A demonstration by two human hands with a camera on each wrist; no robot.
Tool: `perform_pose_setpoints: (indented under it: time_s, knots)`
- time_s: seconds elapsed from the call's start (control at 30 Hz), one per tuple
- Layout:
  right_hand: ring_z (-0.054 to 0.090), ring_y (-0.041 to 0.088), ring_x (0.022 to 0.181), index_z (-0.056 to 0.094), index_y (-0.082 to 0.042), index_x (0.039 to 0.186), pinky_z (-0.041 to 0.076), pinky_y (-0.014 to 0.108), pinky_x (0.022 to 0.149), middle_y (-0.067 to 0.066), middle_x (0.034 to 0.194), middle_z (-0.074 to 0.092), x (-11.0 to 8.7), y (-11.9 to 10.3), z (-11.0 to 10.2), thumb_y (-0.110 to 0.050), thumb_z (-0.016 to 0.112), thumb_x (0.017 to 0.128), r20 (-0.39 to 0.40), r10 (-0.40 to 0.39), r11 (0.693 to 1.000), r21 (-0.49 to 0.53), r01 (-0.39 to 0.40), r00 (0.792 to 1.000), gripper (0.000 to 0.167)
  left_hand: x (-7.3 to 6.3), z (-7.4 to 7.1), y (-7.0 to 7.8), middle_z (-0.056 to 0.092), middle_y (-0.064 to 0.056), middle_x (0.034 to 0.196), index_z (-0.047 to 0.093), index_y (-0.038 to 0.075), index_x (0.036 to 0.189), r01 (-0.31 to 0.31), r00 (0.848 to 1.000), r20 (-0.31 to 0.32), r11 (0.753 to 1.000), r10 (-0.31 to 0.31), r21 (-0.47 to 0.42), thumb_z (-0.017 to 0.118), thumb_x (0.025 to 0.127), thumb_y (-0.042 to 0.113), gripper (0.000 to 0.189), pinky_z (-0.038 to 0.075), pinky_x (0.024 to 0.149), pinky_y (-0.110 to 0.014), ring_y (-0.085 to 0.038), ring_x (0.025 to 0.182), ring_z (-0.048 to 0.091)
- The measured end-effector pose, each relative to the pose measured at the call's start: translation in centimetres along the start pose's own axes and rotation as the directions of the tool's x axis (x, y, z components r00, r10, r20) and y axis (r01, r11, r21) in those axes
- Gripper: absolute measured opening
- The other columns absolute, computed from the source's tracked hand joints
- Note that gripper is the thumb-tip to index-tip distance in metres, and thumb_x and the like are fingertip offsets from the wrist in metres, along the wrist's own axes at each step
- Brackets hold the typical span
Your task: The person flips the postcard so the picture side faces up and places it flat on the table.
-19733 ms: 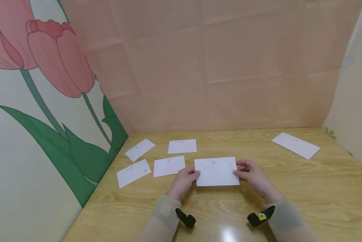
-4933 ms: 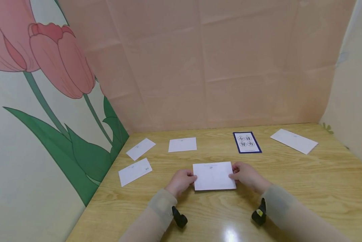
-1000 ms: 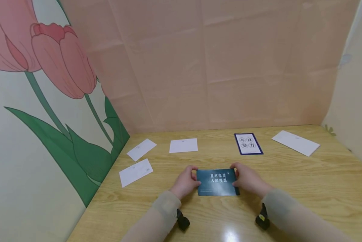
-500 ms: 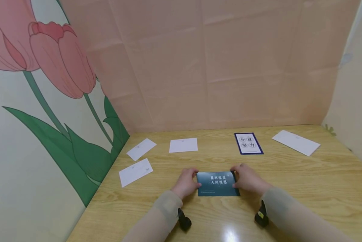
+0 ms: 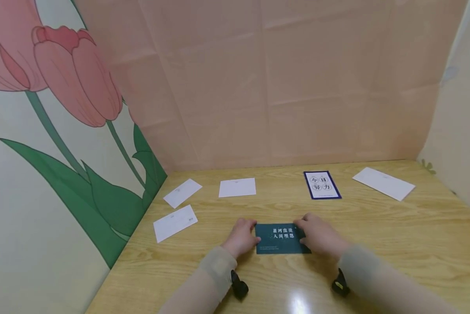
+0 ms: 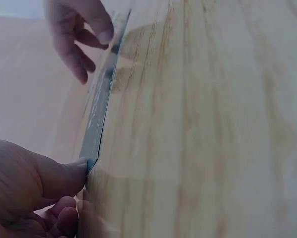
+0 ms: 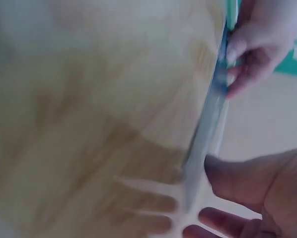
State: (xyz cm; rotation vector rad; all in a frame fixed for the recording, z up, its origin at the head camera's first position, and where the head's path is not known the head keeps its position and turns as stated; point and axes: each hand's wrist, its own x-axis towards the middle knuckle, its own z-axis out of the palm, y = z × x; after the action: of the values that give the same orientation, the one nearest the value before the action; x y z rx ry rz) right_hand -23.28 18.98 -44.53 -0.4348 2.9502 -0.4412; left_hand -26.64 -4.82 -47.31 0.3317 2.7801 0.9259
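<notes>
A dark teal postcard with white characters lies face up on the wooden table in front of the person. My left hand pinches its left edge, thumb at the near corner and fingers by the far corner. In the left wrist view the left thumb presses on the card's end. My right hand is over the card's right end, its fingers loosely spread. A gap shows between the right thumb and the card's edge in the right wrist view.
White cards lie at the left, back left and back middle. A blue-bordered card with characters in circles is at the back right, beside a longer white card. A pink-covered wall closes off the table's far edge.
The held card was turned from its white side to its teal face, then lowered flat. The right hand has loosened. Since the oldest frame, the blue-bordered card appeared and a left-side white card left its spot.
</notes>
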Motion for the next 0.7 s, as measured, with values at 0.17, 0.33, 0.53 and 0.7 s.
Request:
perform_pose_setpoints:
  time_s: [0.17,0.33,0.53,0.7]
  knots:
    - [0.057,0.037,0.111,0.064,-0.012,0.125,0.044,0.056,0.093,0.015,0.126,0.058,-1.8,-3.2,-0.1,-0.024,0.068,0.088,0.089,-0.093,0.987,-0.122,0.104,0.992,0.039,0.0,-0.1,-0.1,0.050,-0.007,0.113,0.053,0.005,0.135,-0.011,1.000,0.007,1.000,0.011,0.020,0.071,0.088,0.018,0.053,0.043,0.093,-0.037,-0.019,0.097,0.046]
    - [0.057,0.037,0.113,0.066,-0.016,0.123,0.044,0.054,0.094,0.015,0.130,0.058,-3.5,-5.4,0.7,-0.022,0.060,0.093,0.152,-0.132,0.954,-0.249,0.167,0.980,0.032,-0.1,-0.1,-0.1,0.051,-0.007,0.114,0.054,0.005,0.135,-0.015,1.000,0.016,1.000,0.015,0.020,0.071,0.088,0.019,0.052,0.043,0.093,-0.038,-0.019,0.097,0.046]
    - [0.057,0.039,0.114,0.064,-0.014,0.127,0.044,0.054,0.094,0.019,0.131,0.057,-4.4,-6.4,1.1,-0.020,0.059,0.094,0.188,-0.127,0.940,-0.291,0.179,0.974,0.034,-0.1,-0.2,-0.1,0.051,-0.008,0.117,0.054,0.006,0.135,-0.005,1.000,0.018,1.000,0.006,-0.003,0.072,0.087,0.019,0.052,0.043,0.094,-0.039,-0.019,0.098,0.047]
    - [0.055,0.039,0.116,0.062,-0.012,0.129,0.042,0.055,0.096,0.020,0.132,0.055,-4.5,-6.6,0.9,-0.019,0.058,0.095,0.216,-0.107,0.953,-0.255,0.162,0.970,0.035,-0.1,-0.3,-0.1,0.051,-0.005,0.113,0.055,0.009,0.135,0.001,1.000,0.023,1.000,-0.001,-0.010,0.071,0.088,0.021,0.051,0.044,0.092,-0.038,-0.018,0.095,0.047]
